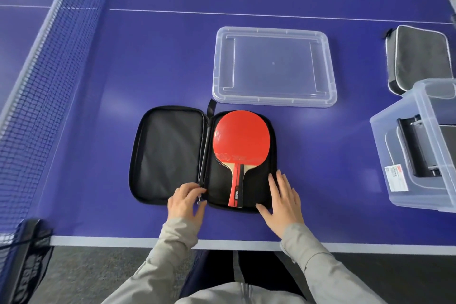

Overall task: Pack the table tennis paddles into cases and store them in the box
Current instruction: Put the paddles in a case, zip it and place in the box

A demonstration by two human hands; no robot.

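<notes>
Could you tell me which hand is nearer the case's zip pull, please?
Left. The left hand has its fingers right at the zip pull; the right hand lies flat on the case's near right corner.

A net (dark mesh) crosses the blue table.

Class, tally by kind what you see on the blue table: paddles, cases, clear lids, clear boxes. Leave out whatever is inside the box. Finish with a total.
Paddles: 1, the red paddle
Cases: 2, the open black case and the closed grey case
Lids: 1, the clear lid
Boxes: 1, the clear box
Total: 5
</notes>
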